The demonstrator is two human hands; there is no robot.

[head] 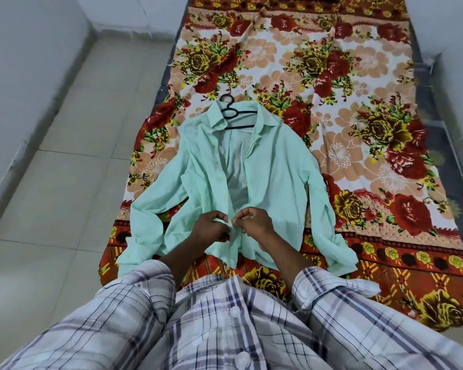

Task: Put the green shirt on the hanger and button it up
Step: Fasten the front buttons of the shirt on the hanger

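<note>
Green shirt [275, 188] lies face up on the floral bedsheet [358, 89], collar end away from the person, hem end toward them. Black hanger [234, 113] sits inside the collar opening; its hook pokes out past the collar onto the sheet, and its bar crosses under the shoulders. Sleeves are spread out to both sides, cuffs near the sheet's red border.

The front is open from collar down to about mid-chest, grey inner side showing in the gap. Lower down the two front edges meet where the hands are.

Left hand [209, 231] has fingers curled, pinching the left front edge of the shirt between thumb and fingertips. Right hand [254, 222] likewise has fingers curled, pinching the opposite front edge. The two hands almost touch over the placket, low on the shirt. A small white bit shows between the fingertips, probably a button, too small to be sure.

The person wears a plaid shirt [225, 329], sleeves rolled above the wrists. The bed stands beside a pale tiled floor [51, 196] on the left.
</note>
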